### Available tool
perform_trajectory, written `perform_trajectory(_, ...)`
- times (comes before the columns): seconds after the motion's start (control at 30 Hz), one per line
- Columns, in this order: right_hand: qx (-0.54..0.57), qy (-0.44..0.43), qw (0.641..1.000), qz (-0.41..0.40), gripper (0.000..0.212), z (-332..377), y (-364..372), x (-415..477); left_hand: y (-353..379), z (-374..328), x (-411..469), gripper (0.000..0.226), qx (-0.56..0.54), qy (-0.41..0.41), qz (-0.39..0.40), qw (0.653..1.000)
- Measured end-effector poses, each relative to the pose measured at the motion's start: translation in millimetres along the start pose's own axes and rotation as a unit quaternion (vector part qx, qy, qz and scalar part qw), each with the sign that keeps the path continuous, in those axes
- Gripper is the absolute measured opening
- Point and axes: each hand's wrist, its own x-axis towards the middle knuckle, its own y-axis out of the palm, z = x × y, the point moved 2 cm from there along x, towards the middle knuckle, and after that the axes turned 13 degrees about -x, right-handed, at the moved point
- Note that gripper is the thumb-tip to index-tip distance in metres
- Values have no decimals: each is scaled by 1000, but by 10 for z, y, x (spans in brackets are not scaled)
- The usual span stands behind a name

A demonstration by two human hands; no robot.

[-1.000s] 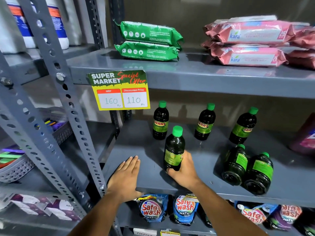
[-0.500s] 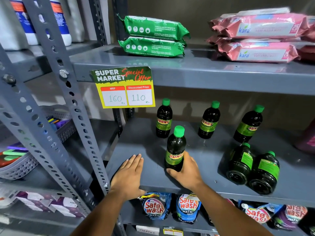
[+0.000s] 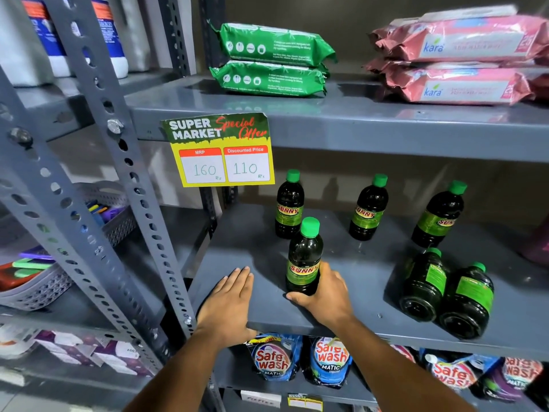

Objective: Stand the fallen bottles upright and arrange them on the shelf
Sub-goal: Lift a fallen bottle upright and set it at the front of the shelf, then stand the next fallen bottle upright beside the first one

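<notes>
At frame centre, the right hand [image 3: 328, 295] wraps its fingers around an upright bottle [image 3: 303, 257] near the shelf [image 3: 341, 316] front edge. The left hand [image 3: 227, 301] lies flat, fingers spread slightly, while two fallen bottles [image 3: 445, 292] lie at lower right.

I'm in a supermarket aisle: grey slotted-steel shelving [image 3: 341, 129] carries a "Super Market Special Offer" price card [image 3: 221, 150], stacked Kara wipe packs [image 3: 463, 63], Sunny bottles [image 3: 368, 208] and Safewash detergent pouches [image 3: 273, 359] below.
</notes>
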Motion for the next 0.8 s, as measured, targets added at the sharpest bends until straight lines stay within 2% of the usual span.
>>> perform_trajectory(0.8, -45, -33, 998, -2, 84, 164, 72, -96, 20, 18, 11, 118, 1, 2, -11, 1000)
